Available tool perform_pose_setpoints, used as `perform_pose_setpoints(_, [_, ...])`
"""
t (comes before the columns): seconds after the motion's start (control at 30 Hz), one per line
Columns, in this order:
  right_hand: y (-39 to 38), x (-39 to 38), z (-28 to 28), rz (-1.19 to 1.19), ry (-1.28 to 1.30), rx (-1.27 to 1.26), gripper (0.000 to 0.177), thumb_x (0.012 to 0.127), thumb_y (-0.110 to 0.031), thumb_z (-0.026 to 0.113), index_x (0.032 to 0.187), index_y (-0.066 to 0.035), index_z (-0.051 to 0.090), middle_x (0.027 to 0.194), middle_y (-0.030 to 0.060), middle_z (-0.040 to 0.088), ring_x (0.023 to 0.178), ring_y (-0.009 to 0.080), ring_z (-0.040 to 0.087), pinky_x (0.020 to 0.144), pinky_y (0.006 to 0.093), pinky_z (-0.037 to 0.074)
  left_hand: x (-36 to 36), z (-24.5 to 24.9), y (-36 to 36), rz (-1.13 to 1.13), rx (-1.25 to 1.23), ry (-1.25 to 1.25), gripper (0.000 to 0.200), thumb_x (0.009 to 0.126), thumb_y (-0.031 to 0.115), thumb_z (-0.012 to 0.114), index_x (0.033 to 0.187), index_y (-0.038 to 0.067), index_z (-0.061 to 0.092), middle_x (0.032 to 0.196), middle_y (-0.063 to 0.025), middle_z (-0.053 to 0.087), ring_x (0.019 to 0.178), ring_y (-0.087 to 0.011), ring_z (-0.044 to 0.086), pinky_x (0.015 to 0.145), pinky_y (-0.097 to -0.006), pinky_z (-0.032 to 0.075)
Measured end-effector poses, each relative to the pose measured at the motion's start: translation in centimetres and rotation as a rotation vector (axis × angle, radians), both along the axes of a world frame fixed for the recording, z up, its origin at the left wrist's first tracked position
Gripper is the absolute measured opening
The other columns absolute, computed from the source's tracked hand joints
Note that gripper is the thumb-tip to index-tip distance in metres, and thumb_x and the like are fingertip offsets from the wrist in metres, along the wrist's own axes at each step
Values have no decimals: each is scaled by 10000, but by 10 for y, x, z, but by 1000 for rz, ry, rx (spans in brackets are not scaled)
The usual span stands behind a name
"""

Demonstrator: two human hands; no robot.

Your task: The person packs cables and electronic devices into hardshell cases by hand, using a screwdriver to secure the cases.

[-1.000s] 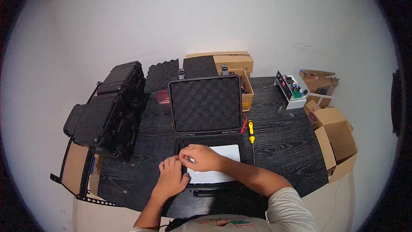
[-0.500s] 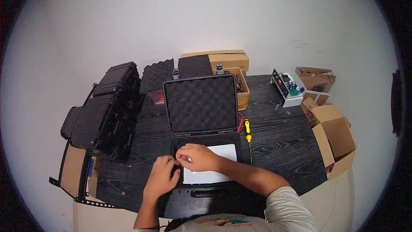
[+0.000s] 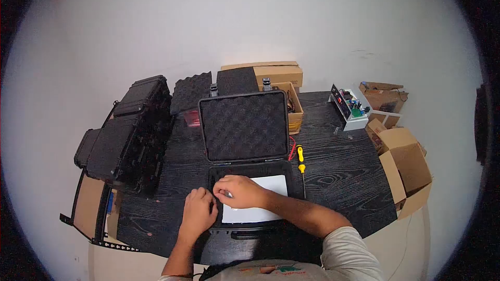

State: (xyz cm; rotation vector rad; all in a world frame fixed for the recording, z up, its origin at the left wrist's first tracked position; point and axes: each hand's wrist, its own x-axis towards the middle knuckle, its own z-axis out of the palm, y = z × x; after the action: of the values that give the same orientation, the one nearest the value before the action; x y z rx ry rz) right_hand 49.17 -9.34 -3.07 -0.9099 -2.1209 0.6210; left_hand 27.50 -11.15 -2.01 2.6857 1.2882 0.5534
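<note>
An open black hard case (image 3: 245,226) lies in front of me, its foam-lined lid (image 3: 244,127) raised on the far side. Inside the case is a flat white panel (image 3: 260,213). Over the panel's left part, my right hand (image 3: 240,190) is closed in a pinch; whatever sits between thumb and fingertips is too small and covered to name. My left hand (image 3: 199,212) rests at the case's left edge, fingers laid over the rim and thumb apart, with nothing seen in it. The two hands nearly touch.
A yellow-handled screwdriver (image 3: 301,161) lies right of the case. Black cases (image 3: 117,138) are stacked at the left. Behind the lid are foam sheets (image 3: 190,93) and cardboard boxes (image 3: 278,75). A white device with exposed circuits (image 3: 354,119) and an open carton (image 3: 411,169) are at the right.
My left hand has shifted very slightly, its fingers still at the case's left edge. The right hand keeps its pinch in nearly the same spot.
</note>
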Motion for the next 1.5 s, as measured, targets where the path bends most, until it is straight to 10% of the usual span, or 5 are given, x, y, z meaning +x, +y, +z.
perform_pose_setpoints(0.53, [99, 181, 64, -880, 820, 371, 111, 1051, -91, 584, 1024, -15, 661, 920, 30, 671, 828, 96, 600, 762, 270, 499, 93, 37, 28, -625, -119, -312, 103, 845, 136, 754, 877, 91, 667, 858, -79, 657, 852, -297, 663, 774, -431, 509])
perform_pose_setpoints(0.73, [188, 278, 10, -1161, -154, 205, 418, 829, -228, 783, 1206, -63, 714, 1200, 179, 693, 1174, 390, 649, 947, 471, 556, 96, 18, 41, -700, -238, -291, 99, 879, 120, 766, 947, 119, 694, 934, -56, 718, 916, -300, 703, 803, -431, 538])
perform_pose_setpoints(0.97, [198, 266, 14, -1269, -721, -153, 433, 931, -339, 661, 1238, -37, 705, 1428, 147, 567, 1321, 375, 537, 979, 557, 543, 89, -15, 62, -675, -274, -323, 104, 902, 141, 754, 879, 85, 669, 841, -78, 683, 820, -297, 693, 729, -435, 537])
perform_pose_setpoints(1.17, [207, 283, 8, -1173, -384, 109, 187, 977, -179, 571, 1032, -13, 637, 1151, 196, 707, 1034, 455, 668, 872, 538, 544, 90, -12, 59, -656, -309, -288, 126, 914, 153, 747, 874, 65, 666, 855, -99, 686, 815, -318, 691, 737, -448, 542])
perform_pose_setpoints(1.5, [115, 278, 56, -719, 883, 290, 297, 1157, -331, 349, 1157, -59, 469, 1279, 200, 701, 955, 214, 724, 761, 351, 568, 90, -7, 60, -663, -336, -252, 136, 926, 182, 729, 894, 55, 690, 838, -111, 683, 768, -312, 686, 704, -441, 539])
